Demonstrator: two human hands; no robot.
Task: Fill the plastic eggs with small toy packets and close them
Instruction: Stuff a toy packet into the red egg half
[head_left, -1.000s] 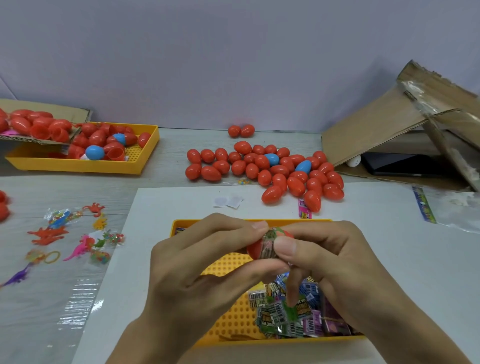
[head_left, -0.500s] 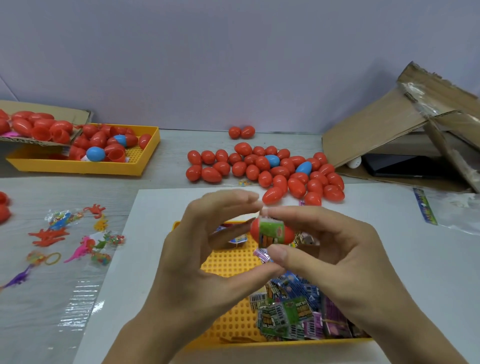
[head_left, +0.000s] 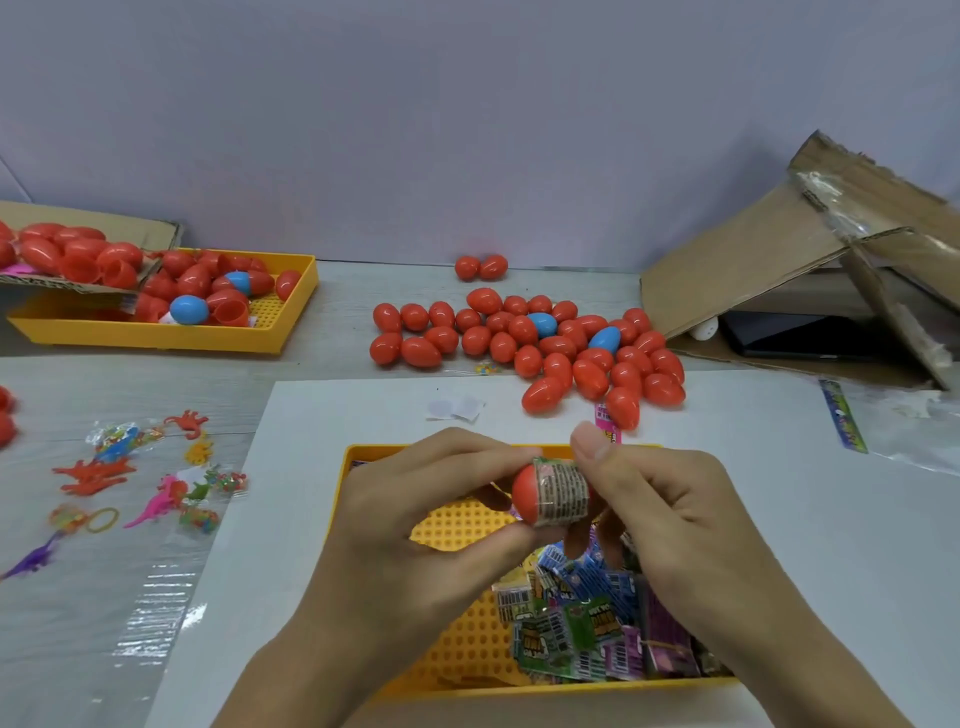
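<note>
1. Red egg half (head_left: 529, 493) with a toy packet (head_left: 563, 491) wrapped over its open end sits between both hands, above the near yellow tray (head_left: 457, 525).
2. Left hand (head_left: 415, 525) pinches the egg half from its left side, forefinger on top and thumb beneath.
3. Right hand (head_left: 660, 514) has fingers curled round the packet's right end; its thumb (head_left: 589, 441) is raised just above the packet, and I cannot tell whether it touches.
4. Below and to the right of the grip, loose toy packets (head_left: 582, 623) lie heaped in the tray's near right part.
5. Beyond the grip, a cluster of closed red eggs (head_left: 524, 338) with two blue ones (head_left: 605, 338) lies on the table.
6. Far to the left of the grip stands a second yellow tray (head_left: 171, 338) holding egg halves.
7. Left of the grip, small rubbery dinosaur toys (head_left: 161, 499) lie scattered.
8. Far right of the grip, a cardboard box (head_left: 753, 265) lies open.
</note>
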